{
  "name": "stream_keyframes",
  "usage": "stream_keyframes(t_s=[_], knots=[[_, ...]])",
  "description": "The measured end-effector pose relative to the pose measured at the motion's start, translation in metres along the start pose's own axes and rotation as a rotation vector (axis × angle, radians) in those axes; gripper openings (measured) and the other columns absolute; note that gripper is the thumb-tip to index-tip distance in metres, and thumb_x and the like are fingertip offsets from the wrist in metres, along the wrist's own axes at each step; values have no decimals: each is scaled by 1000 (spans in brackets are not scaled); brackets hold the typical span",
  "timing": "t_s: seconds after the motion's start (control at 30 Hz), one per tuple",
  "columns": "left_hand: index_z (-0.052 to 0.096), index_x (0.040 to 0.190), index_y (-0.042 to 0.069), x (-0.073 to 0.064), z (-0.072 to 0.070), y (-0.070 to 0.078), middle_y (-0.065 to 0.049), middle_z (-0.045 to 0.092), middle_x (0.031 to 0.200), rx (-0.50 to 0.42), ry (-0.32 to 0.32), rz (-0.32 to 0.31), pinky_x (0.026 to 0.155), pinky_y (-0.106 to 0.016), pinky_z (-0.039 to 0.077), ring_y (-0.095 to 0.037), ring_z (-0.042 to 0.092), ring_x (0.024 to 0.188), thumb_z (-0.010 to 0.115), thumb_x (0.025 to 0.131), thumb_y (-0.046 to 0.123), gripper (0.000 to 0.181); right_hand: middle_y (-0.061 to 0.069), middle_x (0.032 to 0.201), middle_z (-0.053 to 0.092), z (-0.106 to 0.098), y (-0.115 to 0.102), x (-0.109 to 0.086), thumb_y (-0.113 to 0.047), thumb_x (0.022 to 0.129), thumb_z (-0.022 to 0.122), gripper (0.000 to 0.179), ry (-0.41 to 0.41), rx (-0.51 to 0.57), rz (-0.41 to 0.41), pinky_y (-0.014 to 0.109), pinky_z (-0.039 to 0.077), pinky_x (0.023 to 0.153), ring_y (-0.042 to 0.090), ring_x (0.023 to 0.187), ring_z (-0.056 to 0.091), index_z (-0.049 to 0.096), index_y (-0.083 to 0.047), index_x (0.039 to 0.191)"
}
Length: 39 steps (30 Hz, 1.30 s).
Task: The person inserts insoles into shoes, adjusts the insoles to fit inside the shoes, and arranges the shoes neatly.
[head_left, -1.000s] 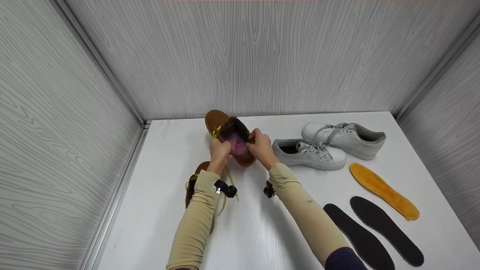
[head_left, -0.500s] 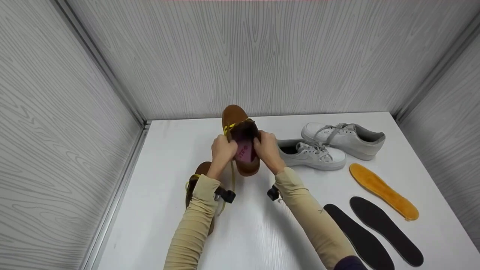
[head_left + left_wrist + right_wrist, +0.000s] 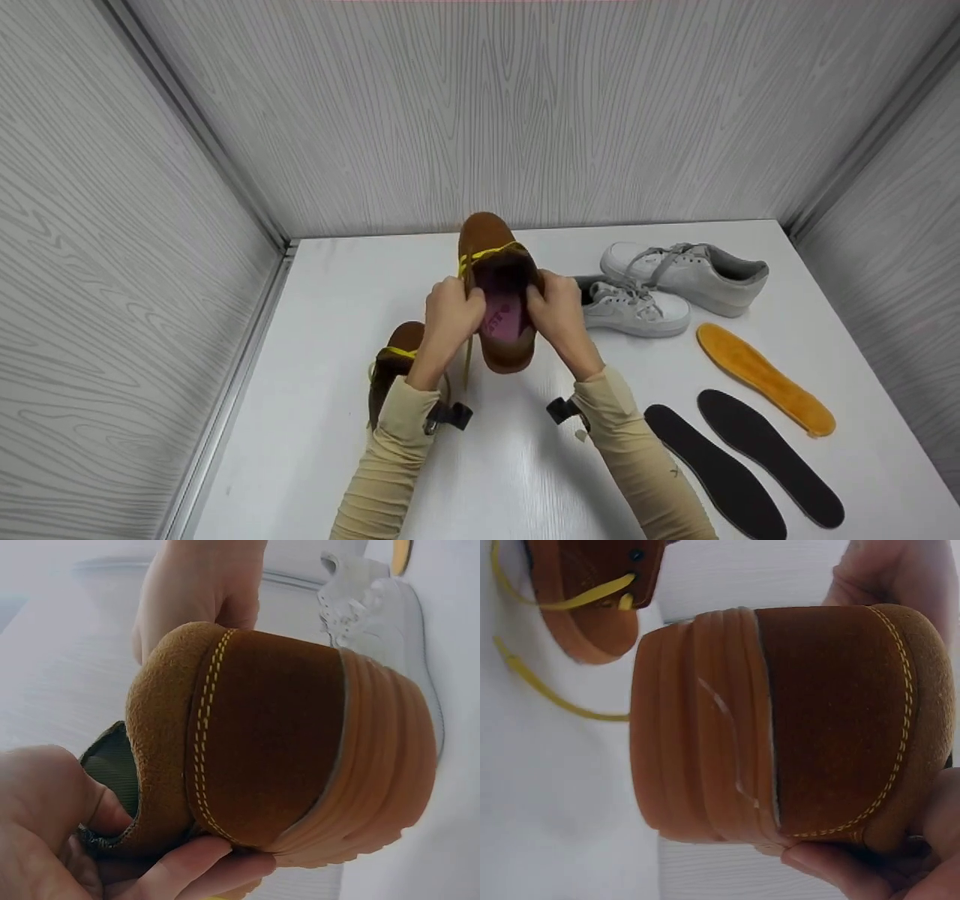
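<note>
Both hands hold a brown lace-up shoe (image 3: 486, 229) up off the table, its toe pointing away and its opening facing me. My left hand (image 3: 454, 311) grips the left side of the opening, thumb inside and fingers outside; my right hand (image 3: 556, 304) grips the right side the same way. Inside the shoe lies a pinkish-purple insole (image 3: 504, 315) with dark print. In the left wrist view the suede heel (image 3: 262, 735) shows yellow double stitching. Yellow laces (image 3: 487, 255) cross the shoe, and one end hangs down. The matching brown shoe (image 3: 405, 337) stands on the table, partly behind my left forearm.
Two white sneakers (image 3: 637, 315) (image 3: 705, 281) lie on the white table (image 3: 300, 420) to the right. Nearer me are an orange insole (image 3: 765, 379) and two black insoles (image 3: 772, 457) (image 3: 716, 472). Grey wood-patterned panels (image 3: 480, 112) rise at the back and sides.
The held shoe has moved right and toward me and turned straighter. My right hand has gone from pinching at the opening's right edge to gripping that side with the thumb inside.
</note>
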State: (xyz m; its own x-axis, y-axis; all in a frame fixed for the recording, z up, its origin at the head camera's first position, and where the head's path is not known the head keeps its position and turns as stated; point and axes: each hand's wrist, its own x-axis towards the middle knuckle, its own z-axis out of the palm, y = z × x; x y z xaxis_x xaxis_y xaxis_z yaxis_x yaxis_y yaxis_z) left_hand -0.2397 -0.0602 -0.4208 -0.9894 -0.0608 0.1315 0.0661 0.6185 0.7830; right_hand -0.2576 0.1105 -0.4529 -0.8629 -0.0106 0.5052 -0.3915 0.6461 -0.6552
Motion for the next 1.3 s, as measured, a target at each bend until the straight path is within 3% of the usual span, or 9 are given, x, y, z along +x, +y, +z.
stream_keyframes(t_s=[0.27,0.47,0.93,1.3], knots=[[36,53,15,-33,-8,-2,4,38,49,-88,-87,-1,40,-25,29,-12,40,42,51,87,12,37,-2,56,46,-23,-9,-31,4,83,58,17,-22,49,-23,33,34,48,16,51,42,57,-4,68],[40,53,14,-55,-4,-5,5,40,48,-106,-145,34,38,-24,30,-11,39,39,50,89,12,37,-4,55,48,-30,-9,-59,4,84,58,20,-38,86,36,30,34,46,13,49,42,57,-6,66],[40,57,15,-103,40,-26,5,38,54,-8,-205,72,43,-26,30,-11,39,46,54,87,10,34,-3,59,53,-33,13,-133,6,81,61,13,-104,95,216,26,38,47,9,52,44,65,-2,72],[33,55,17,-124,68,-37,7,30,55,-28,-227,62,42,-26,24,-9,30,47,54,86,8,38,2,66,60,-35,28,-163,6,80,66,6,-123,48,314,29,43,53,14,59,50,69,0,79]])
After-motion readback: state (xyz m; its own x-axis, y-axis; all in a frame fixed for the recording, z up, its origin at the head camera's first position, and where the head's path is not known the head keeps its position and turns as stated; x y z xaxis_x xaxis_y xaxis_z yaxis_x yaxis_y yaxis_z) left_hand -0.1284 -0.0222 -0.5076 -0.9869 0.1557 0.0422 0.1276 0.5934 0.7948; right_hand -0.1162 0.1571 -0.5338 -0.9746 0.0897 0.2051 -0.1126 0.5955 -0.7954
